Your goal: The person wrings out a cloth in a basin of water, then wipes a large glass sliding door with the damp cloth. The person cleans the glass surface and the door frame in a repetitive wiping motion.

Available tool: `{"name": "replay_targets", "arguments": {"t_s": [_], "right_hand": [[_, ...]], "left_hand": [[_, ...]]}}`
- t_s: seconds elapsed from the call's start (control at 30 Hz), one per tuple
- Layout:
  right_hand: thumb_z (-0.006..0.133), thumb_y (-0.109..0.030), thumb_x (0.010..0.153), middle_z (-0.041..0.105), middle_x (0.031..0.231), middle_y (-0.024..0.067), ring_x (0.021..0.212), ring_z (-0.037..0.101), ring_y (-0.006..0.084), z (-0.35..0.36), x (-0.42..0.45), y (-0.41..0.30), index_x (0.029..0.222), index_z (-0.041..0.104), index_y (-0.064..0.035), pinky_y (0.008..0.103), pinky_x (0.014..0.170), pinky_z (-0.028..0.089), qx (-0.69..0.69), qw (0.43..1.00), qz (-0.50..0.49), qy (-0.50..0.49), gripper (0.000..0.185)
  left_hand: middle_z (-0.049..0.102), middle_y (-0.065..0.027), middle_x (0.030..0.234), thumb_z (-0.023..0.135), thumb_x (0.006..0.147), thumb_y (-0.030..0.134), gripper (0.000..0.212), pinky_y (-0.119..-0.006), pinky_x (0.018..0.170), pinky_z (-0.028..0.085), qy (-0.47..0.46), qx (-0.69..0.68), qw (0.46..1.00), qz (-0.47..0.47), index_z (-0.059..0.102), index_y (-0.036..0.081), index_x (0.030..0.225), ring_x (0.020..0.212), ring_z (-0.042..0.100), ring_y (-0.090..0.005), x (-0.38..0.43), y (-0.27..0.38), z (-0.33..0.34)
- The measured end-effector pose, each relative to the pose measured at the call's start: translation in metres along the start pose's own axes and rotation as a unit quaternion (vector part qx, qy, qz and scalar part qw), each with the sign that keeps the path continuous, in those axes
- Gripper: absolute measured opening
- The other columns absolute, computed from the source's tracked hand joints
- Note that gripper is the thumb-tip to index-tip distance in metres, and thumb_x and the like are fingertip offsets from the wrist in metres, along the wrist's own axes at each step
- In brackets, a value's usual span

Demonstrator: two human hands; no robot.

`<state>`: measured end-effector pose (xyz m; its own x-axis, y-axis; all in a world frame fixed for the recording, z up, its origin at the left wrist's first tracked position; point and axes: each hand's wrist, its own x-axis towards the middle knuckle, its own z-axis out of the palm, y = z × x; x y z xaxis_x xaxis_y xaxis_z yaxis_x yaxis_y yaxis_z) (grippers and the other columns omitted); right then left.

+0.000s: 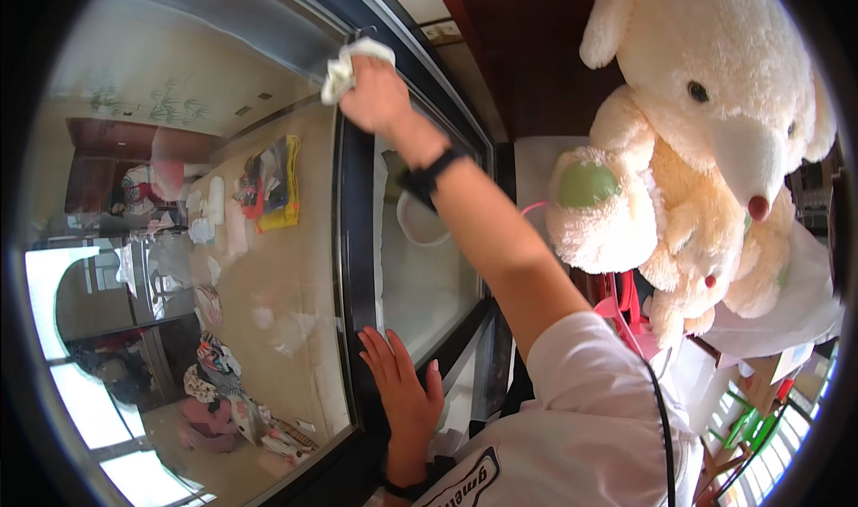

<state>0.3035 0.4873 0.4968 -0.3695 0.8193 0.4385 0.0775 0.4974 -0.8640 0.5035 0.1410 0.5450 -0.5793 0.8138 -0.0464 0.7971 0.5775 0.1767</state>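
My right hand (379, 98) grips a crumpled white cloth (338, 75) and presses it at the upper part of a dark frame (355, 239), where the bar meets the glass pane (288, 292). A black band circles that wrist. Lower down, my left hand (405, 386) lies with fingers apart against the same dark frame, its back towards me and nothing held. A small metal fitting (365, 32) sits on the frame just past the cloth. Clothes and a yellow-edged fabric piece (285, 185) show in the glass; whether seen through it or reflected, I cannot tell.
To the right sits a large cream plush animal (710, 71) with a smaller matching plush (704, 252) before it. A narrower glass pane (429, 292) lies beside the dark bar. Green chair parts (751, 433) and a wooden table (757, 390) appear at the lower right.
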Motion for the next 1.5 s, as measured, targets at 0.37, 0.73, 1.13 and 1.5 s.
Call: {"name": "replay_targets", "arguments": {"t_s": [0.37, 0.73, 1.13, 1.5], "right_hand": [[0.062, -0.057, 0.070, 0.070, 0.100, 0.0209, 0.099, 0.066, 0.0340, -0.018, -0.020, 0.028, 0.092, 0.071, 0.0003, 0.0400, 0.088, 0.051, 0.157, 0.950, 0.227, -0.148, 0.062], [0.069, -0.025, 0.071, 0.055, 0.103, 0.0274, 0.104, 0.052, 0.0445, -0.090, -0.370, -0.107, 0.110, 0.048, 0.0117, 0.0463, 0.092, 0.046, 0.094, 0.965, 0.004, -0.246, 0.057], [0.064, -0.013, 0.078, 0.052, 0.113, 0.0260, 0.113, 0.045, 0.0440, -0.019, -0.295, -0.009, 0.114, 0.048, 0.0072, 0.0476, 0.102, 0.036, 0.026, 0.993, 0.057, -0.096, 0.044], [0.060, -0.015, 0.079, 0.050, 0.123, 0.0284, 0.115, 0.045, 0.0441, -0.038, -0.402, -0.029, 0.119, 0.046, 0.0110, 0.0486, 0.103, 0.035, 0.070, 0.921, 0.247, -0.294, 0.050]], "left_hand": [[0.008, -0.0345, 0.153, 0.057, 0.090, 0.022, 0.076, -0.059, 0.113, 0.016, 0.041, 0.028, 0.999, -0.010, 0.018, -0.010, 0.147, 0.142, 0.009, -0.0512, -0.021, 0.004, 0.014], [0.004, -0.0335, 0.154, 0.041, 0.099, 0.036, 0.074, -0.057, 0.115, 0.008, 0.128, -0.022, 0.991, 0.009, 0.011, -0.012, 0.147, 0.144, 0.005, -0.0499, -0.054, -0.004, 0.009], [0.002, -0.0311, 0.156, 0.042, 0.100, 0.031, 0.070, -0.055, 0.115, 0.007, 0.081, -0.048, 0.995, -0.021, 0.011, -0.009, 0.149, 0.145, 0.003, -0.0472, -0.085, 0.002, 0.015], [0.005, -0.0283, 0.157, 0.042, 0.101, 0.028, 0.067, -0.051, 0.116, 0.009, 0.074, -0.061, 0.995, -0.023, 0.014, -0.008, 0.149, 0.146, 0.007, -0.0432, -0.080, 0.000, 0.030]]}}
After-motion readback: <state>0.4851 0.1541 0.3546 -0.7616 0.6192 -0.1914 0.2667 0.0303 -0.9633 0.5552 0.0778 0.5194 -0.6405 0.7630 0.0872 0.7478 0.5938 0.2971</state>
